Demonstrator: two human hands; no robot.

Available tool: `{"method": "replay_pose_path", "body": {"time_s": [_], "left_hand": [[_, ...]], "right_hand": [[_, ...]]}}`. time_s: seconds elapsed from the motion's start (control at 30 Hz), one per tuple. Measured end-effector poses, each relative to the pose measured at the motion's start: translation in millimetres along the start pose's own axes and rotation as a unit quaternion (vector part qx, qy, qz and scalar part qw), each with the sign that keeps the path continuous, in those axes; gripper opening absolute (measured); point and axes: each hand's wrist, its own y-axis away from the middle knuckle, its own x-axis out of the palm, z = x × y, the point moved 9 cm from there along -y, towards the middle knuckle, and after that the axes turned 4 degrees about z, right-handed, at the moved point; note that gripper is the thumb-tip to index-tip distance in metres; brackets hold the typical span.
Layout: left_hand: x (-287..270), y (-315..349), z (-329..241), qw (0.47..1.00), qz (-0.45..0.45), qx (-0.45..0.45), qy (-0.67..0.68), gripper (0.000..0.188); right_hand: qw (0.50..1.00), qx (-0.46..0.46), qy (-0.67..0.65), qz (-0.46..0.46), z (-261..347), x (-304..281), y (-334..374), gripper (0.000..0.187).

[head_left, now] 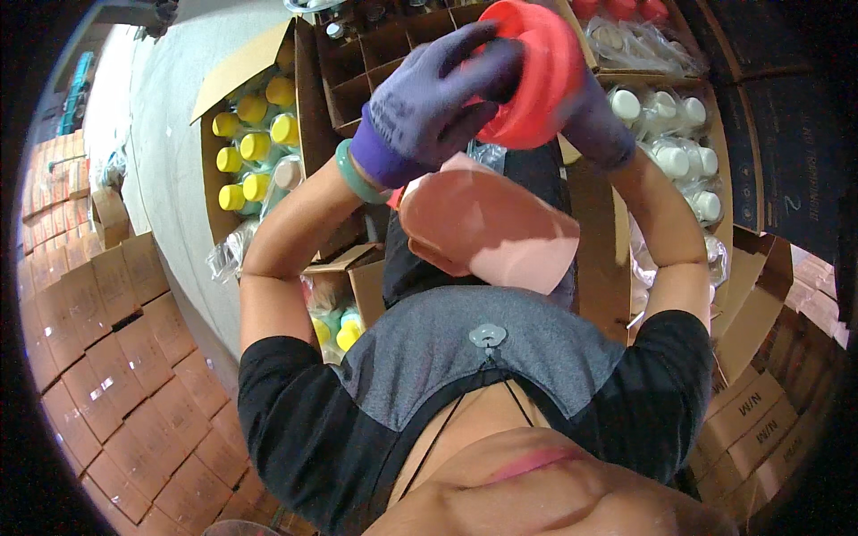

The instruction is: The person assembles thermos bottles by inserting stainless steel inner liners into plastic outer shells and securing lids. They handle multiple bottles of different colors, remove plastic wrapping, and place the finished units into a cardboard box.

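Observation:
In purple gloves, both my hands hold up a red round plastic vessel [536, 85] with a ridged side at the top middle. My left hand [429, 98] comes at it from the left, its fingers bent over the open side and slightly blurred. Behind the right side of the vessel, my right hand [603, 125] grips it, with most of its fingers hidden. Just below, over my lap, is a pink translucent plastic container [523, 237], tilted, with its wide opening toward the left. Neither hand visibly touches that container.
An open carton [214, 170] of yellow-capped bottles [255, 146] stands left. White-capped bottles [672, 161] fill a carton at right. Ahead is a divided cardboard box [353, 76]. Stacked cartons [125, 357] cover the lower left, and dark boxes [786, 152] the far right.

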Motion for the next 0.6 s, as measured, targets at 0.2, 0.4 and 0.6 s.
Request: {"method": "replay_pose_path", "body": {"time_s": [0.2,0.4,0.6], "left_hand": [[7.8,2.0,34.9,0.962,0.048,-0.201,0.178,0.041],[-8.2,-17.7,9.4,0.998,-0.019,0.052,-0.006,0.044],[11.1,-28.0,-8.0,0.981,0.049,0.171,-0.070,0.051]], "right_hand": [[0.991,-0.107,-0.080,0.000,30.8,2.5,0.9,0.111],[0.906,0.128,-0.402,0.036,10.9,4.4,8.9,0.087],[0.979,0.075,-0.188,-0.004,-34.5,-9.6,6.0,0.078]]}}
